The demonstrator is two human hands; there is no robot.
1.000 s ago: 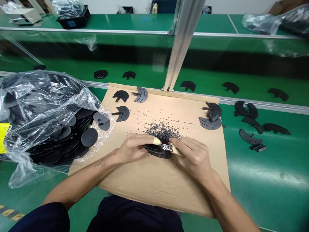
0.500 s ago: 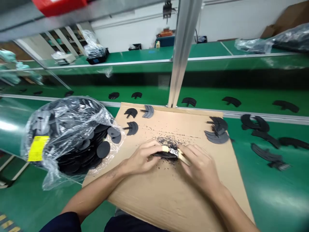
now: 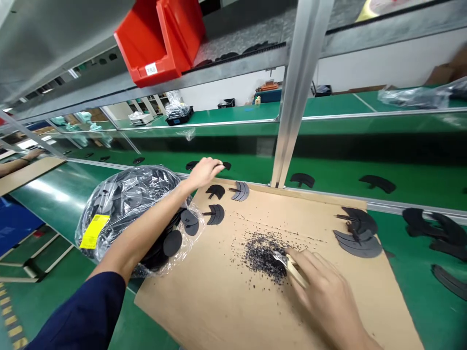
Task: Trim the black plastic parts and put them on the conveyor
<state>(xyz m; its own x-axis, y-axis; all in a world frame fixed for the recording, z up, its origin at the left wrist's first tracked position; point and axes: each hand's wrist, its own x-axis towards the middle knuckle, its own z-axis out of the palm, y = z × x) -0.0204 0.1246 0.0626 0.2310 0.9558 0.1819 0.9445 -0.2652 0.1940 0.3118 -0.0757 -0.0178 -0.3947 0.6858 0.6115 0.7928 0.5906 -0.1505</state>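
My right hand [image 3: 323, 287] is closed around a pair of nippers [image 3: 294, 270] with cream handles. Their metal jaws point left, over a pile of small black bits [image 3: 264, 255] on the cardboard sheet [image 3: 215, 291]. Stretched forward past the plastic bag, my left hand [image 3: 205, 171] is over the far edge of the cardboard, by the green belt [image 3: 251, 171]. Its fingers are bent together beside a dark curved part [image 3: 226, 166]; whether they grip it I cannot tell. Black fan-shaped parts [image 3: 216, 191] lie just below that hand, and more [image 3: 359, 243] lie at the right.
A clear bag [image 3: 126, 194] of black discs stands left of the cardboard, under my left forearm. A metal post [image 3: 297, 97] rises behind the cardboard. Overhead, a red bin [image 3: 160, 43] sits on a shelf. Another person's arm [image 3: 18, 165] shows at far left.
My left hand has left the nippers and the dark piece by the pile, moving forward and left to the belt. My right hand keeps the nippers. The view has tilted up and left.
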